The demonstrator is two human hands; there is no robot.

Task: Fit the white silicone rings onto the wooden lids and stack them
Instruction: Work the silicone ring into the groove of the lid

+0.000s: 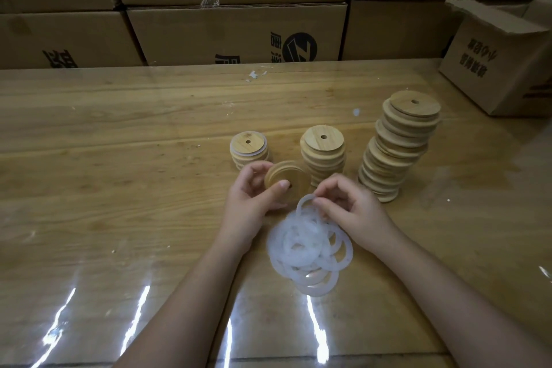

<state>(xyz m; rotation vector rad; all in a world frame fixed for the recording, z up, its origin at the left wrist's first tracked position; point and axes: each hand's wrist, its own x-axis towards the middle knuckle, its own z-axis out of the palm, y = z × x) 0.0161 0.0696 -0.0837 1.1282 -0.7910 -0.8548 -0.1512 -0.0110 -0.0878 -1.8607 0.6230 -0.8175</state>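
Observation:
My left hand (251, 197) holds a round wooden lid (295, 178) tilted toward me, thumb over its small centre hole. My right hand (349, 203) pinches one white silicone ring (301, 205) by its upper edge, lifting it off a loose pile of several white rings (307, 251) lying on the table between my wrists. Behind the hands stand three stacks of lids: a short stack (248, 149) with white rings showing at the edges, a middle stack (323, 152), and a tall leaning stack (397, 146) at the right.
The wooden table (119, 173) is covered by glossy clear film. Cardboard boxes (239, 30) form a wall along its far edge. A smaller open carton (495, 63) sits on the table at the back right, close to the tall stack.

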